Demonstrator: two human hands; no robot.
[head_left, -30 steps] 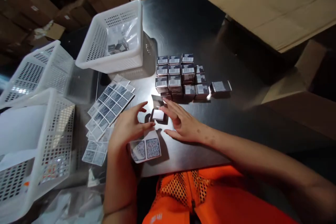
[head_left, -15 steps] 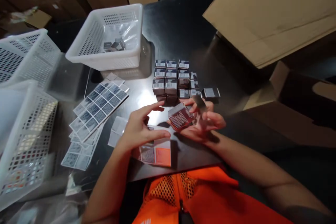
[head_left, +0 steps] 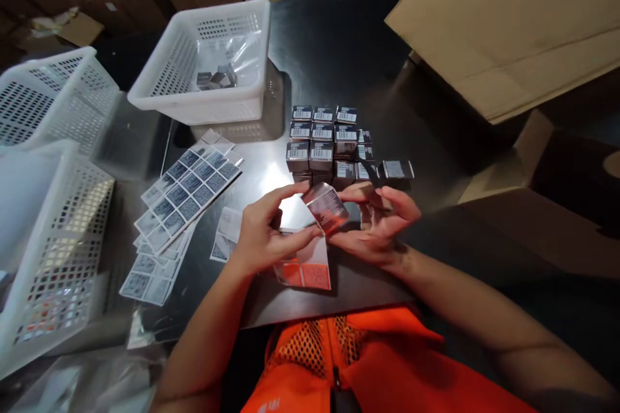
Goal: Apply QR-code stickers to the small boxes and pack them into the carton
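Note:
My left hand (head_left: 264, 226) pinches a small shiny box (head_left: 328, 208) at its left corner, with the thumb below and the index finger above. My right hand (head_left: 375, 222) curls around the box's right side, fingertips against it. A thin dark piece (head_left: 371, 171) shows above the right fingers; I cannot tell what it is. Under the left hand lies a sheet of square labels (head_left: 314, 275), partly hidden. Just beyond the hands stand stacked small boxes (head_left: 321, 151) with barcodes, and a single box (head_left: 396, 170) lies to their right.
More label sheets (head_left: 188, 190) lie fanned out on the left of the dark table (head_left: 334, 32). A white basket (head_left: 194, 103) with a few small boxes stands behind them. Other white baskets (head_left: 62, 239) line the left edge. Large cardboard (head_left: 513, 32) leans in at the right.
The small box has turned, and my left thumb and index finger have closed on its left side. My right hand has shifted its fingers to the box's right side.

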